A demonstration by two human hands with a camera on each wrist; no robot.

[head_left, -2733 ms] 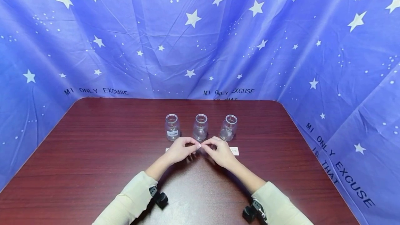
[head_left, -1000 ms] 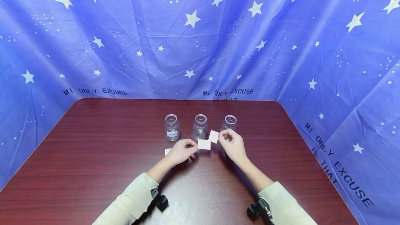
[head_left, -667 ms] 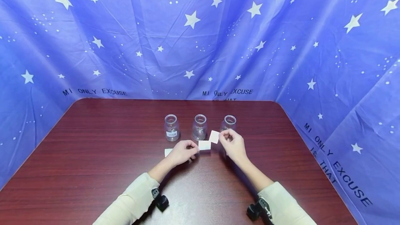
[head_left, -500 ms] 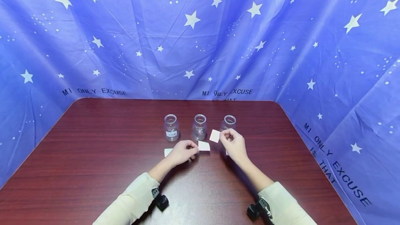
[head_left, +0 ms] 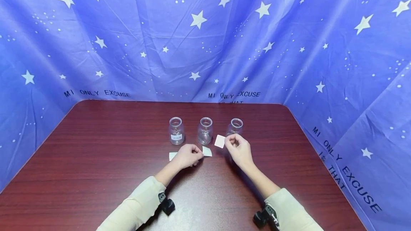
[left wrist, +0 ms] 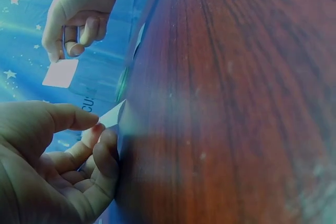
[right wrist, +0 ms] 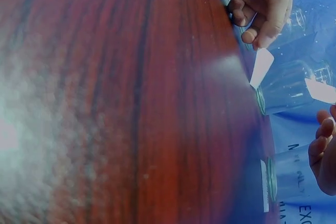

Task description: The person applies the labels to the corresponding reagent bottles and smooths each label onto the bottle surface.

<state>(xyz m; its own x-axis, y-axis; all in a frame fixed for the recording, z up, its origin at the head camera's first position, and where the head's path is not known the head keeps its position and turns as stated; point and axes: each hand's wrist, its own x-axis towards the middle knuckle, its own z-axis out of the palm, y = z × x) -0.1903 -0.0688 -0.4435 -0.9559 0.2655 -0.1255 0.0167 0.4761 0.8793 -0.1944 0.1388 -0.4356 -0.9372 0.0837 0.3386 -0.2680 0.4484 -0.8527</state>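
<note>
My left hand (head_left: pixel 187 155) pinches a small whitish slip of paper (head_left: pixel 207 151) by its left edge, low over the table in front of the middle jar. My right hand (head_left: pixel 239 149) pinches a square white sticker label (head_left: pixel 219 141) between thumb and forefinger, raised in front of the gap between the middle and right jars. The two pieces are apart. In the left wrist view, the slip (left wrist: pixel 113 115) slants down near the tabletop, while the label (left wrist: pixel 60 73) hangs from the right fingertips. Any print on either piece cannot be made out.
Three clear glass jars stand in a row: the left jar (head_left: pixel 176 131) bears a label, the middle jar (head_left: pixel 205 131) is plain, and the right jar (head_left: pixel 236 126) is partly hidden. Another paper slip (head_left: pixel 172 156) lies beside my left hand, and one (right wrist: pixel 265 184) by the right jar.
My hands, together at first, have drawn apart, and the label and the slip have separated. The slip in my left hand has since tilted down; my right hand has stayed nearly still lately.
</note>
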